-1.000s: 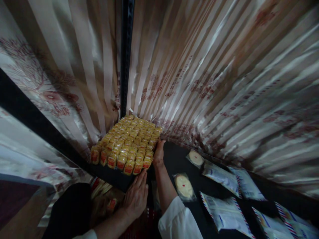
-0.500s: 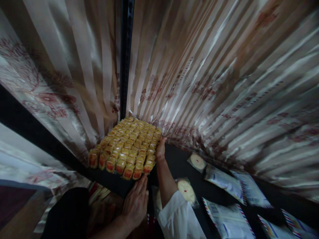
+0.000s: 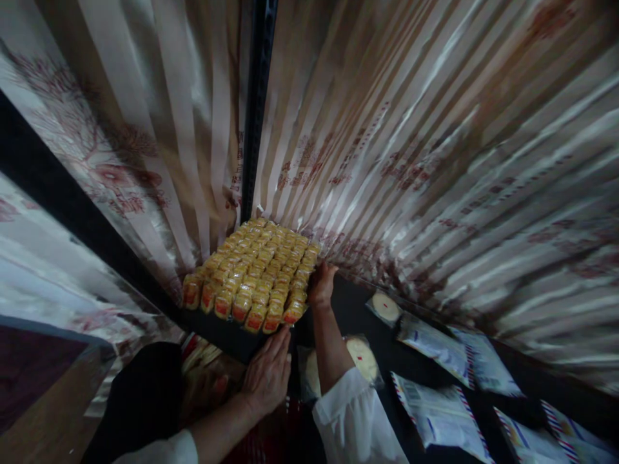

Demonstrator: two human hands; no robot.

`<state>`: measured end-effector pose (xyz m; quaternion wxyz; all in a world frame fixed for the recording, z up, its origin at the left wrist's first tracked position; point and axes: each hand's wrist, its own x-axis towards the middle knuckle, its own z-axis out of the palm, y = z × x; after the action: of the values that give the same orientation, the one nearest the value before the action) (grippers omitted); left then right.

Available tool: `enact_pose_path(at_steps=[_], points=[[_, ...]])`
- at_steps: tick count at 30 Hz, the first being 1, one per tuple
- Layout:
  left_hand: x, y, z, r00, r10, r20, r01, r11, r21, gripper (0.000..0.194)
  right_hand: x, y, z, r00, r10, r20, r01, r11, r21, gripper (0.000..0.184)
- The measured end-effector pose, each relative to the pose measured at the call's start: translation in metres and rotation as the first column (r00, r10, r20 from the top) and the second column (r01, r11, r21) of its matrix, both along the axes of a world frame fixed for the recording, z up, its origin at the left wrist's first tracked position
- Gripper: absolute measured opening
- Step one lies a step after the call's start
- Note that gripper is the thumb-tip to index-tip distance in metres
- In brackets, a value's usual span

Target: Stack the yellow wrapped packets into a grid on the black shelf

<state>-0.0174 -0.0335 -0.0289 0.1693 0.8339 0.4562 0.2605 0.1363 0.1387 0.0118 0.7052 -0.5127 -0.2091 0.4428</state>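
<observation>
A block of small yellow snacks in clear wrappers (image 3: 264,267), with red labels on the front row, stands in tight rows in the shelf corner. My left hand (image 3: 269,370) lies with its fingers straight and together, the tips against the front row's lower right end. Along the block's right side is my right hand (image 3: 323,283), open and upright beside the packs. Its palm side and some fingers are hidden from me. Neither hand grasps a pack.
Right of my right arm lie round pale flat cakes in clear bags (image 3: 385,307) and several white packets with striped edges (image 3: 442,412) on the black shelf (image 3: 343,299). Printed plastic sheeting (image 3: 411,161) hangs behind, beside a dark upright post (image 3: 256,103).
My right hand has turned at the block's side, its upper part now tilting outward to the right. My left hand stays at the front edge. The whole view has shifted slightly.
</observation>
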Motion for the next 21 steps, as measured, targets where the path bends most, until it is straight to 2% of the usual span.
enact_pose_path(at_steps=[3, 6, 8, 10, 13, 15, 18, 20, 21], points=[[-0.003, -0.001, 0.005, 1.000, -0.014, 0.023, 0.015, 1.000, -0.025, 0.046, 0.000, -0.026, 0.009, 0.986, -0.163, 0.021, 0.164, 0.984, -0.069, 0.058], [-0.006, -0.001, 0.010, 0.998, -0.036, 0.053, 0.038, 0.998, -0.048, 0.043, -0.013, -0.068, 0.020, 0.964, -0.256, 0.071, 0.258, 0.966, -0.021, 0.057], [-0.010, -0.002, 0.012, 0.994, -0.073, 0.086, 0.077, 0.996, -0.050, 0.040, -0.030, -0.103, 0.030, 0.955, -0.269, 0.126, 0.264, 0.963, 0.053, 0.055], [-0.016, -0.005, 0.013, 0.983, -0.130, 0.129, 0.137, 0.989, -0.049, 0.038, -0.052, -0.140, 0.038, 0.962, -0.221, 0.161, 0.209, 0.974, 0.089, 0.050], [-0.033, -0.024, 0.010, 0.963, -0.175, 0.204, 0.187, 0.981, -0.041, 0.035, -0.087, -0.198, 0.038, 0.967, -0.169, 0.190, 0.151, 0.983, 0.106, 0.041], [-0.050, -0.046, 0.004, 0.963, -0.159, 0.216, 0.177, 0.982, -0.070, 0.031, -0.105, -0.231, 0.026, 0.961, -0.076, 0.265, 0.063, 0.996, 0.056, 0.039], [-0.081, -0.079, -0.012, 0.991, -0.081, 0.106, 0.106, 0.961, -0.255, 0.032, -0.120, -0.264, -0.012, 0.931, 0.140, 0.336, -0.092, 0.984, -0.155, 0.035], [-0.099, -0.092, -0.026, 0.998, -0.023, -0.053, -0.001, 0.909, -0.417, 0.034, -0.124, -0.274, -0.045, 0.842, 0.388, 0.374, -0.248, 0.895, -0.371, 0.029], [-0.106, -0.096, -0.034, 0.991, -0.008, -0.133, -0.057, 0.878, -0.475, 0.039, -0.125, -0.275, -0.062, 0.769, 0.518, 0.375, -0.330, 0.824, -0.460, 0.025]])
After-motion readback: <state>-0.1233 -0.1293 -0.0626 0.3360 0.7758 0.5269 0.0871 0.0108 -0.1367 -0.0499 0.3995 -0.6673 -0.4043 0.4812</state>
